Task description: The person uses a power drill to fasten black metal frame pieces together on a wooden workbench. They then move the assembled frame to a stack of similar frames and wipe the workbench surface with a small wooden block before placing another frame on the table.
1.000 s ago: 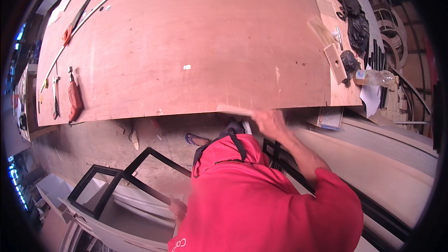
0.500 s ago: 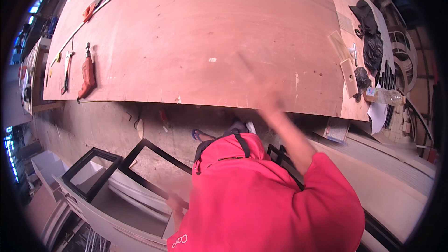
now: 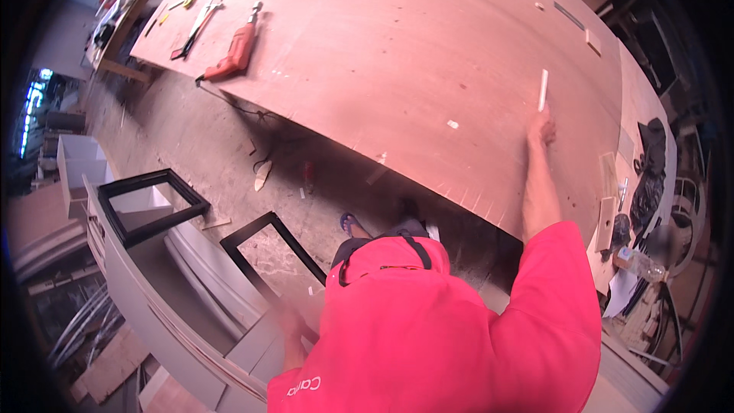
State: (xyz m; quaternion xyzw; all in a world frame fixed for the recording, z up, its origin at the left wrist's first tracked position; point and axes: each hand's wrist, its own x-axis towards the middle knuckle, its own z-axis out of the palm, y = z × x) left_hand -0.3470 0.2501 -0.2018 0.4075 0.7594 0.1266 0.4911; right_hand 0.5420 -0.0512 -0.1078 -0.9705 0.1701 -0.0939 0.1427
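My right hand [image 3: 541,128] is stretched over the reddish-brown plywood tabletop [image 3: 367,69]. Its fingers are closed on the lower end of a thin whitish strip [image 3: 544,90], whose far end points away from me; the exact kind is unclear. Low on the left, my left hand [image 3: 289,326] is closed around the near corner of a black rectangular frame [image 3: 304,251], held tilted beside my body. Some of that hand's fingers are blurred. The frame's opening shows the floor through it.
A second black frame [image 3: 195,200] lies on a pale cabinet carcass [image 3: 164,291] to the left. An orange power drill [image 3: 235,52] and pliers-like tool [image 3: 197,29] rest near the table's left edge. A plastic bottle [image 3: 641,266] and black bags [image 3: 650,157] are at right.
My view has turned, so the table appears slanted. My right hand, blurred near the table's front edge before, now reaches farther over the tabletop. The left hand still holds the black frame.
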